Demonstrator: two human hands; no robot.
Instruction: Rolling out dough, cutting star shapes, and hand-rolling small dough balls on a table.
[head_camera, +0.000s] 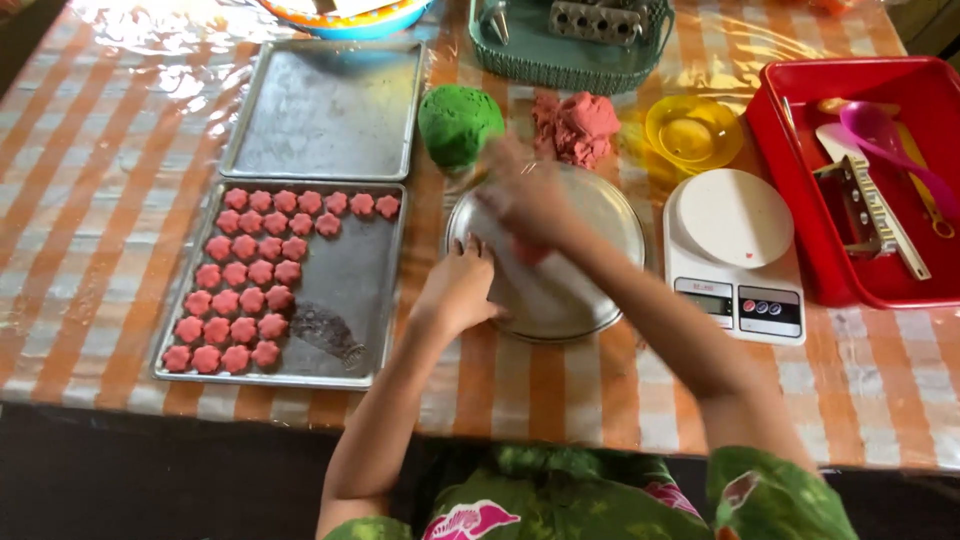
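1. Head view, left hand (458, 290): it rests on the near left rim of the round metal plate (600, 215), fingers curled loosely over the edge and pinching nothing that shows. Judged from this, it serves to steady the plate; keeping it pressed flat there should stop the plate sliding on the glossy checked tablecloth (100, 150).

2. Head view, right hand (525, 200): it is blurred over the far left part of the plate, fingers bunched downward, with a bit of pink showing beneath the palm. I cannot tell whether it pinches that piece or only presses it. Short, even pressure looks wiser than a hard squeeze, as soft dough smears easily.

3. Head view, dough: the pink dough lump (575, 125) and the green dough ball (458, 122) sit just beyond the plate, within reach.

4. Head view, surroundings: the tray of pink flower shapes (380, 300) lies just left of the plate, its right half bare. Setting new pieces in the same tight rows would keep spacing even. The kitchen scale (735, 255) stands to the right.
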